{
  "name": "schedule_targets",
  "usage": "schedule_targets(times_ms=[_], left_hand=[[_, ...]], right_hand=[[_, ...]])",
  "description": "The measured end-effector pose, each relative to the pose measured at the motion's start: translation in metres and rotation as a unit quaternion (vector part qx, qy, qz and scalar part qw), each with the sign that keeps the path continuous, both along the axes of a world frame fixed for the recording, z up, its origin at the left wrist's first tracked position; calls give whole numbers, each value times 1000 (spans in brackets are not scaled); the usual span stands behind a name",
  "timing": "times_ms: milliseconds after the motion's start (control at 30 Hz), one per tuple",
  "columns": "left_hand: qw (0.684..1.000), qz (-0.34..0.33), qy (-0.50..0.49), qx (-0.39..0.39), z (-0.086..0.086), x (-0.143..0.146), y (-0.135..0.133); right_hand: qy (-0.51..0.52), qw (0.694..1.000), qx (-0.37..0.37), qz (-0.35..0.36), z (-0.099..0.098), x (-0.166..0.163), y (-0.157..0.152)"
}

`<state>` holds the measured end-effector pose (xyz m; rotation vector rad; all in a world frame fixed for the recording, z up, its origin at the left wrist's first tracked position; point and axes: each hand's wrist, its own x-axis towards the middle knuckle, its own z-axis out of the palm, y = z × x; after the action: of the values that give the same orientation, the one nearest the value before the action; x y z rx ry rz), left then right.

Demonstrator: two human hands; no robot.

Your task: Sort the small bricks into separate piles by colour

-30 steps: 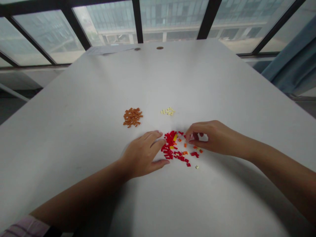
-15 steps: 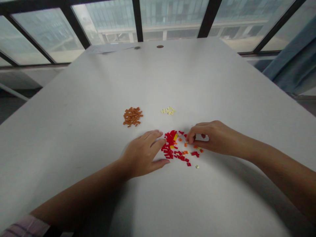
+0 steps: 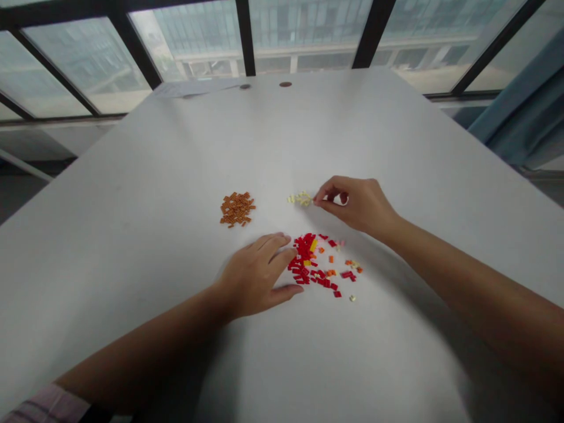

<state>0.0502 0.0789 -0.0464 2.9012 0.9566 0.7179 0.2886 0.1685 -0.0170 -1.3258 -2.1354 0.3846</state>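
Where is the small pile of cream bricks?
In the head view, the cream pile lies on the white table, at the fingers of the right hand, right of the brown pile and beyond the red bricks.

Premises appear to be an office or meeting room, view limited: a long white table (image 3: 282,147) stands before tall metal-framed windows (image 3: 308,35), blue curtain (image 3: 515,111) off its right side.

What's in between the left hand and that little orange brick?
A heap of red bricks lies between the left hand and the orange brick, as the head view shows.
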Motion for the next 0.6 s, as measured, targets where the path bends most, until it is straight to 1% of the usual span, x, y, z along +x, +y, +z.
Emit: schedule_targets(times_ms=[133,233,333,400,533,600], left_hand=[[1000,0,1,-11,1,0,1],[1000,1,-2,-11,2,0,1],[1000,0,0,-9,2,0,1],[1000,-2,1,-8,2,0,1],[1000,0,5,-8,1,0,0],[1000,0,5,-6,1,0,0]], right_hand=[[-28,1000,-13,1,-8,-14,22],[-41,999,-5,-4,-8,-15,23],[-46,999,3,-6,-1,-9,15],[-47,999,-11,8,5,-1,5],[-66,992,-83,76,14,19,-21],[-78,987,-107,89,15,26,-34]])
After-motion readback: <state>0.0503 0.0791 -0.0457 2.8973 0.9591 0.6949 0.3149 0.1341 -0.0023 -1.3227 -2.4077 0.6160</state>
